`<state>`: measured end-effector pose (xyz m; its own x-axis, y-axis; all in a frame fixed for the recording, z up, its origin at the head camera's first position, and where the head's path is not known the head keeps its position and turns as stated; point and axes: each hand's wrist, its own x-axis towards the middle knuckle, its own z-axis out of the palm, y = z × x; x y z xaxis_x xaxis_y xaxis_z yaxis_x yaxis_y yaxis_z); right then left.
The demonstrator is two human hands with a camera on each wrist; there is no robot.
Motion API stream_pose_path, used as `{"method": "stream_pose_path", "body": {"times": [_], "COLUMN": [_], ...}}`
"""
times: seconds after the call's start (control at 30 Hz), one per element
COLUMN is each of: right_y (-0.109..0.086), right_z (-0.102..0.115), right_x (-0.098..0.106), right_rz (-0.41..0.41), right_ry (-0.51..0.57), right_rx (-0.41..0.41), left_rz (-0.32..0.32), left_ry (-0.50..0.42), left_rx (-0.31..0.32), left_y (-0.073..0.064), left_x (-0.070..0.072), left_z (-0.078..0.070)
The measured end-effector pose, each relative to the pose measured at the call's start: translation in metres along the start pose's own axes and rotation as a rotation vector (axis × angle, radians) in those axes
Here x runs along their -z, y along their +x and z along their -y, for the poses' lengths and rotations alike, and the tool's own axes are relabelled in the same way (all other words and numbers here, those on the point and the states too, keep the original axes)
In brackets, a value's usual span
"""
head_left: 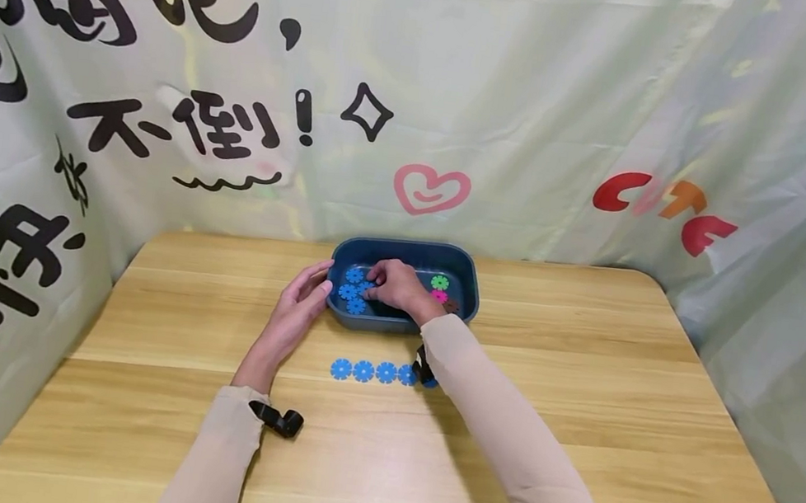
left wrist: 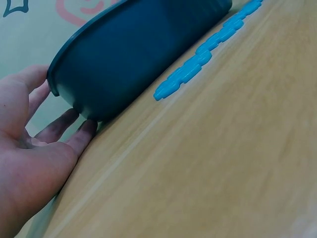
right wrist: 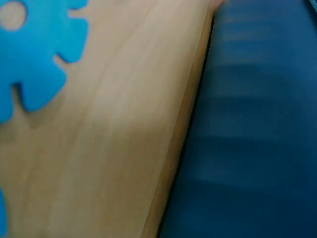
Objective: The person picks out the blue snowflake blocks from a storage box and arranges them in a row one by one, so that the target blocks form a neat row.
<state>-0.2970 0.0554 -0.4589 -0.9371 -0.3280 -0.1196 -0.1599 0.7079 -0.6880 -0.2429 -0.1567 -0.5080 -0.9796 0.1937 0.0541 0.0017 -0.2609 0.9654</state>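
A dark blue plastic bin (head_left: 394, 325) stands near the table's back edge. My left hand (head_left: 298, 306) rests on its left end, fingertips against the outer wall and rim; the left wrist view shows this hand (left wrist: 34, 144) up close. Inside the bin, my right hand (head_left: 399, 286) has curled fingers at a blue snowflake disc (head_left: 365, 290), pinching it. Several more blue discs (head_left: 349, 292) lie at the bin's left side. A green disc (head_left: 440, 282), a pink disc (head_left: 439, 295) and a brown disc (head_left: 450, 307) lie at its right.
In front of the bin, several blue discs form a row (head_left: 363, 371) on the wooden table (head_left: 581, 388); my right forearm covers its right end. A printed cloth (head_left: 536, 134) hangs behind and at both sides. Each wrist wears a black camera.
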Motion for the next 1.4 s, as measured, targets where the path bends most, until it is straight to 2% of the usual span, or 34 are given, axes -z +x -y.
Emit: {"method": "stream_pose_path", "body": {"times": [0.2, 0.57, 0.8, 1.23, 1.4], "right_y": [0.000, -0.005, -0.006, -0.008, -0.012], "right_z": [0.001, -0.004, -0.005, 0.000, 0.001], "right_x": [0.000, 0.000, 0.000, 0.005, 0.010], "right_rz": [0.008, -0.017, -0.033, -0.148, -0.154], "right_ry": [0.004, 0.165, 0.198, 0.321, 0.396], "right_rx": [0.000, 0.011, 0.012, 0.040, 0.057], "left_rz": [0.006, 0.008, 0.012, -0.001, 0.007], "left_ry": [-0.002, 0.018, 0.020, 0.019, 0.021], "left_rx": [0.004, -0.002, -0.007, -0.002, -0.013], "left_y": [0.000, -0.001, -0.002, -0.003, -0.002], "left_x": [0.002, 0.002, 0.002, 0.003, 0.002], "left_z": [-0.001, 0.002, 0.002, 0.001, 0.000]}}
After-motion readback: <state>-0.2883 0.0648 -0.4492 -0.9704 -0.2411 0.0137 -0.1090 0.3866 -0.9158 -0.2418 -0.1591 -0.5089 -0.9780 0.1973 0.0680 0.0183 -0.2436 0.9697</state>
